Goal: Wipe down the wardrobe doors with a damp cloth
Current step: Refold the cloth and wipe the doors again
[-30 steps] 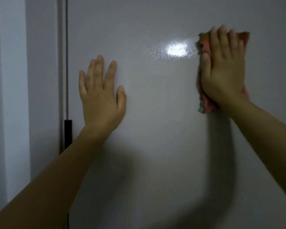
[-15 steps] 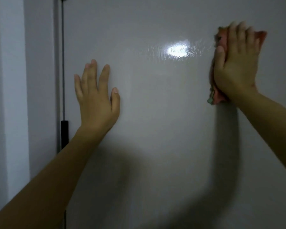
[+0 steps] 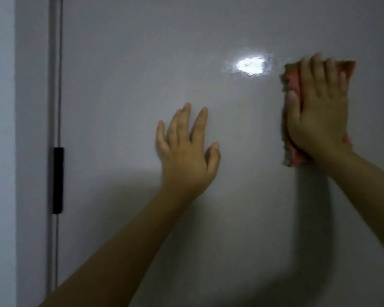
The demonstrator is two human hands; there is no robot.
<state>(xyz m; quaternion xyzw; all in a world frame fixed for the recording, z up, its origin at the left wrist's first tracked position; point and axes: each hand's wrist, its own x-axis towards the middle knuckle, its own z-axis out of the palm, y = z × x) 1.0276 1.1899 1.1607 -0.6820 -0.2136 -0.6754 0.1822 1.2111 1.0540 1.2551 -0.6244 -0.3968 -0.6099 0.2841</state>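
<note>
- The wardrobe door [image 3: 142, 218] is one broad, glossy pale-grey panel filling most of the view, with a bright light reflection [image 3: 251, 65] glaring on its upper middle and soft shadows below both arms.
- One cloth [image 3: 292, 85] shows: pinkish-red, folded, with a ragged left edge and a paler bottom corner. It lies flat against the door toward the panel's upper right, just right of the glare.
- The right hand [image 3: 317, 116] lies flat over the cloth, fingers straight, close together and pointing up, thumb along the cloth's left side; it presses the cloth to the door with nothing gripped. Its forearm runs down to the right edge.
- The left hand [image 3: 186, 151] is released, fingers spread and pointing up, palm toward the bare door near its middle, well apart from the cloth. Whether the palm touches is unclear.
- At the door's left edge runs one thin vertical rail [image 3: 58, 85] bearing one black bar-shaped fitting [image 3: 58, 180], beside a pale wall strip [image 3: 2, 151].
</note>
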